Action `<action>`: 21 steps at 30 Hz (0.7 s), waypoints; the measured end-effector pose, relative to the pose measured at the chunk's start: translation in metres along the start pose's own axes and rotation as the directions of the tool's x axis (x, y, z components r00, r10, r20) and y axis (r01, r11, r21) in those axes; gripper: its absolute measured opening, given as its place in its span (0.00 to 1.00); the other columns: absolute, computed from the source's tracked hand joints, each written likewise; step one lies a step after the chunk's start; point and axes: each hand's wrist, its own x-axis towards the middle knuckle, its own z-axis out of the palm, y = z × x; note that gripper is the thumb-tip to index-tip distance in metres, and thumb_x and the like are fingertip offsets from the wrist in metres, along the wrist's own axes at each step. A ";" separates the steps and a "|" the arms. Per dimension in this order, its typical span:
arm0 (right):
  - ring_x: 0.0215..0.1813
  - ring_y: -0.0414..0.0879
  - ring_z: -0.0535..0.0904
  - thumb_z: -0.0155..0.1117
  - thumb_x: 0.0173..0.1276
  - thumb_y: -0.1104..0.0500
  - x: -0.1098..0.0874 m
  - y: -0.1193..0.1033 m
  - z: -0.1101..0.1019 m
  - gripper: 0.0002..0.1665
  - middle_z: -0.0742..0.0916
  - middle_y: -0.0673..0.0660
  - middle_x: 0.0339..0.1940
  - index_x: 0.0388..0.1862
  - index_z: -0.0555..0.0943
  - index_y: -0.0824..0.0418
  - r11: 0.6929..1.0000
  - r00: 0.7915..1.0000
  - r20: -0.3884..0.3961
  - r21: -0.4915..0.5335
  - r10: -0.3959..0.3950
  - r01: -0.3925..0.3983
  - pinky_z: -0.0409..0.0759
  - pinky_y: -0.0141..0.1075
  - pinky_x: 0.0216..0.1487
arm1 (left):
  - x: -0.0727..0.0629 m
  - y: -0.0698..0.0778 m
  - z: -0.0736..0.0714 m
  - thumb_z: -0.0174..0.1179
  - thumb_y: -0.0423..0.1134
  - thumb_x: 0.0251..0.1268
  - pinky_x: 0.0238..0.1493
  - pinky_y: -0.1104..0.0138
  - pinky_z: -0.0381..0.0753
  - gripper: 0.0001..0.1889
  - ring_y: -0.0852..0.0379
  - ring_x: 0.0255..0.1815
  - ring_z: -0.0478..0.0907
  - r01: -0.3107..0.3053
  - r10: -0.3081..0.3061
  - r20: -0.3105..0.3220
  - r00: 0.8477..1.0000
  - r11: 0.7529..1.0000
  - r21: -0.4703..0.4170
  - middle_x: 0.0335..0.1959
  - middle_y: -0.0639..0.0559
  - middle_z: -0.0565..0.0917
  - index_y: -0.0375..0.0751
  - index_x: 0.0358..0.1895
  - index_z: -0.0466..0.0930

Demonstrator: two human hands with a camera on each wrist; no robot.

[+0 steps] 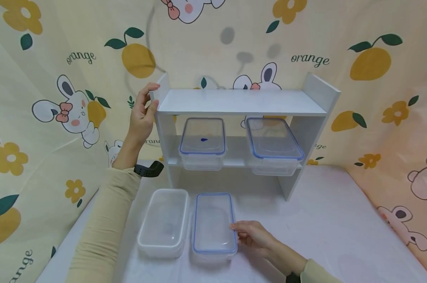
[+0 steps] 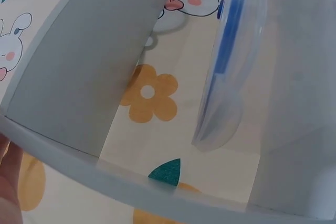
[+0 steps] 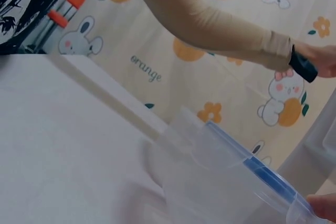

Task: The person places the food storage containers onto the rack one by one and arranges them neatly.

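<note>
My left hand (image 1: 142, 114) grips the top left corner of a white two-tier shelf (image 1: 242, 101), thumb in front and fingers at the outer side. In the left wrist view, part of that hand (image 2: 9, 182) shows beside the shelf's edge. On the table, my right hand (image 1: 257, 237) pinches the right rim of a clear food container with a blue-edged lid (image 1: 214, 222). The right wrist view shows a fingertip (image 3: 323, 205) at the blue edge of this food container (image 3: 210, 182). Just left of it stands a clear container with a whitish rim (image 1: 164, 222).
Two more blue-edged containers, one left (image 1: 203, 143) and one right (image 1: 275, 145), sit on the middle board, their fronts jutting past its edge. The white table (image 1: 323, 232) meets a cloth backdrop (image 1: 206, 47) printed with rabbits and oranges.
</note>
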 end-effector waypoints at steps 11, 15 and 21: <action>0.26 0.30 0.76 0.60 0.65 0.58 -0.013 -0.012 0.002 0.08 0.84 0.41 0.24 0.39 0.79 0.62 0.999 1.000 0.029 -0.036 -0.007 0.008 0.76 0.22 0.34 | 0.002 0.000 -0.001 0.45 0.30 0.72 0.55 0.72 0.67 0.20 0.59 0.58 0.66 -0.002 0.001 0.016 1.000 1.000 0.023 0.71 0.48 0.66 0.36 0.66 0.65; 0.25 0.30 0.76 0.59 0.65 0.58 -0.017 -0.018 0.002 0.04 0.83 0.40 0.22 0.35 0.78 0.58 0.998 0.998 0.055 -0.056 -0.019 0.022 0.75 0.22 0.34 | 0.003 -0.001 -0.001 0.45 0.30 0.72 0.57 0.70 0.66 0.17 0.61 0.58 0.66 -0.014 0.014 0.014 1.000 1.000 0.014 0.73 0.51 0.65 0.34 0.62 0.66; 0.25 0.30 0.75 0.58 0.67 0.58 -0.023 -0.027 0.003 0.04 0.81 0.38 0.20 0.32 0.78 0.55 0.995 0.994 0.094 -0.087 -0.045 0.054 0.75 0.23 0.34 | 0.003 -0.003 0.000 0.45 0.31 0.72 0.57 0.69 0.65 0.15 0.57 0.59 0.65 -0.017 0.017 0.006 1.000 1.000 -0.014 0.72 0.54 0.67 0.41 0.59 0.69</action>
